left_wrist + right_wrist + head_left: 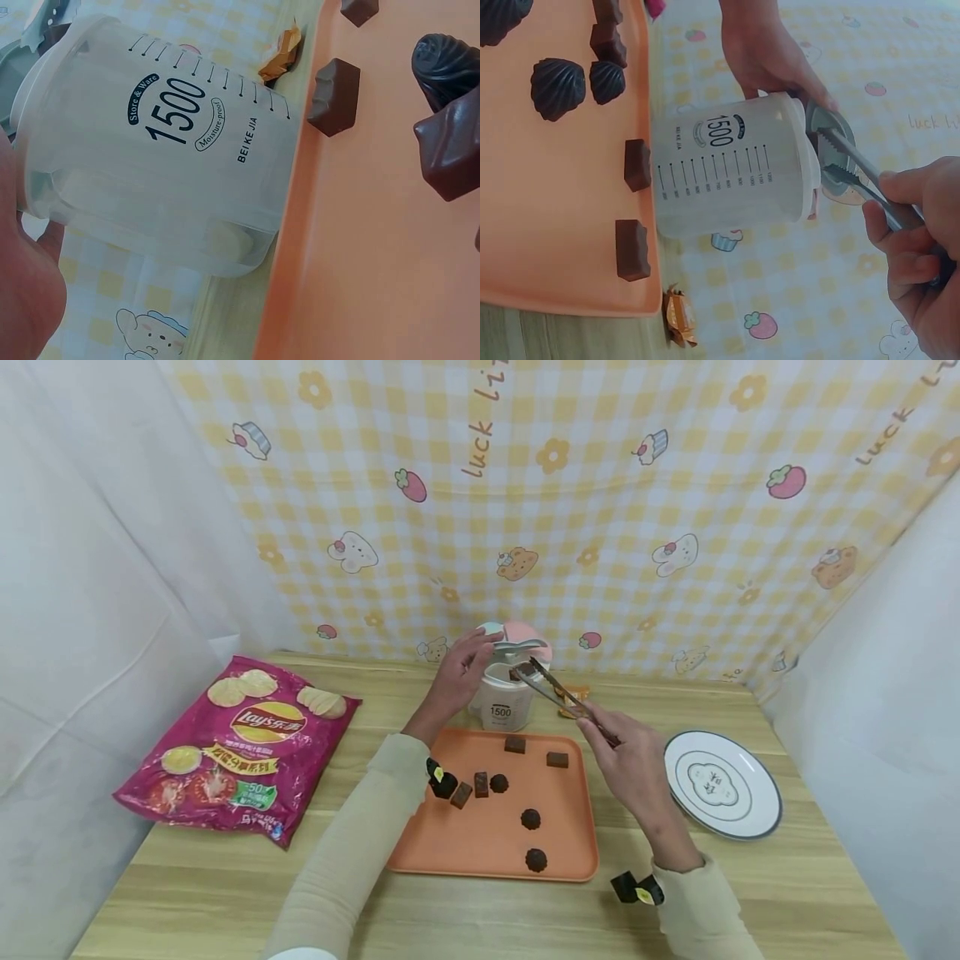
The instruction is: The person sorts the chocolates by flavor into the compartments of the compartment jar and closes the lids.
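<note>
**Tongs at the mouth of the jar**

While I watched from the far end of the feed, the nearest things were the two cream sleeves, and beyond them lay the orange tray (495, 847) with its loose chocolates (536, 860), some square and some shell-moulded. I judged those pieces light and rigid, smooth enough to slide between metal tips, and best taken across their flat sides where they had any.

Further out, the right hand (637, 768) had its fingers curled round the handles of the tongs (558, 693), which angled up toward the top of the jar and carried a dark piece (517, 673) at their tips, over the jar's open mouth. That grip looked narrow, so I reckoned a tilt could spill the piece.

Behind the tray's far edge stood the jar (501, 702), a frosted plastic container marked 1500, light and easy to tip as I judged it. The left hand (457, 672) reached to its top, fingers curled on the hinged lid (517, 639) and holding it up.

Room was freer to the right, where a white plate (723, 785) sat well apart from the tray; a crisp bag (240, 747) filled the left side, and the checked backdrop closed in just behind the jar.
</note>
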### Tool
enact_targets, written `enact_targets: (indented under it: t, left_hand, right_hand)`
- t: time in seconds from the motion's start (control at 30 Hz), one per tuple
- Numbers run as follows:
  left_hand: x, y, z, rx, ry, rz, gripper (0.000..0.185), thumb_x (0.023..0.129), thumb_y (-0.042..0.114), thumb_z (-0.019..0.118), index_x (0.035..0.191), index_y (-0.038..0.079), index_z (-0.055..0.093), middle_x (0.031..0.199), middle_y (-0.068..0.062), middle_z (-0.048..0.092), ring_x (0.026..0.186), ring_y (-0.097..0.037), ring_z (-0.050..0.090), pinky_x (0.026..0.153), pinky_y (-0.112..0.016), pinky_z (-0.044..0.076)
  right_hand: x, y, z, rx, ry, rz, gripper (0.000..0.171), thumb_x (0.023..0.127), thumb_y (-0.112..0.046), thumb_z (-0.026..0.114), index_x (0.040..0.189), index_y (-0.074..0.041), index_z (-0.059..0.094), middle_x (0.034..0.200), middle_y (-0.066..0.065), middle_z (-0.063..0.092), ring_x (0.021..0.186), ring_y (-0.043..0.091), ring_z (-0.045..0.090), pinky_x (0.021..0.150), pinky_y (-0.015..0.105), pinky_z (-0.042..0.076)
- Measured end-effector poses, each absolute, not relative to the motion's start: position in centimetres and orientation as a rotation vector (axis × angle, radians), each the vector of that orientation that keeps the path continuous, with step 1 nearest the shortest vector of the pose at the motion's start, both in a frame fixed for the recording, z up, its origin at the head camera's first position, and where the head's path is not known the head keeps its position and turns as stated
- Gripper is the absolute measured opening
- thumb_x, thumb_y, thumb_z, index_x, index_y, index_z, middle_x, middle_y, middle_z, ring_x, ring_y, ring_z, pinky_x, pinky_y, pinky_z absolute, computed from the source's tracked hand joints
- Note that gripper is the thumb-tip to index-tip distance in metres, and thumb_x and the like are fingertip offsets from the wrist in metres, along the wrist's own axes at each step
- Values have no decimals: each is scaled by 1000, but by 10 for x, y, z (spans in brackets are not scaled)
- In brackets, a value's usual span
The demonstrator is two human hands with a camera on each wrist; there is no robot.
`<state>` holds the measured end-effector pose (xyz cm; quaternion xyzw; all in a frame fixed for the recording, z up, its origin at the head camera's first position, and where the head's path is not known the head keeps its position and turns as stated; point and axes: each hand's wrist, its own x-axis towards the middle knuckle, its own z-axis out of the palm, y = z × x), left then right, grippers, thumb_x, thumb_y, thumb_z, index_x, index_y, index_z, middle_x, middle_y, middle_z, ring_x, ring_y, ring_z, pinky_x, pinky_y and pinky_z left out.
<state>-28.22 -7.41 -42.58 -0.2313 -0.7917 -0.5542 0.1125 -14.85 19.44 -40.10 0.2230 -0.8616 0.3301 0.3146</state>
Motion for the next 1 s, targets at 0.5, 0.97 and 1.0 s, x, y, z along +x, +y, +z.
enact_targets:
  t: [0.5, 0.97, 1.0]
  left_hand:
    - [-282, -74, -426, -688, -2299, -1616, 37, 112, 24, 46, 140, 7, 64, 148, -4, 57, 148, -16, 33, 117, -41, 33]
    - [-284, -73, -428, -696, -2289, -1612, 38, 112, 27, 45, 140, 8, 65, 147, -2, 58, 148, -16, 33, 115, -41, 35]
    - [-284, -73, -428, -696, -2288, -1614, 38, 112, 27, 46, 140, 8, 64, 147, -2, 58, 147, -16, 33, 115, -41, 36]
  right_hand:
    - [-149, 194, -405, 599, -2331, 838, 31, 92, -8, 79, 122, -3, 76, 92, 9, 76, 64, 10, 65, 53, 18, 50]
    - [-148, 194, -403, 567, -2402, 850, 31, 94, -11, 77, 125, -4, 75, 93, 8, 76, 63, 8, 63, 51, 23, 51]
    - [-147, 194, -402, 570, -2406, 843, 31, 95, -11, 77, 125, -4, 75, 92, 7, 76, 64, 8, 63, 52, 23, 52]
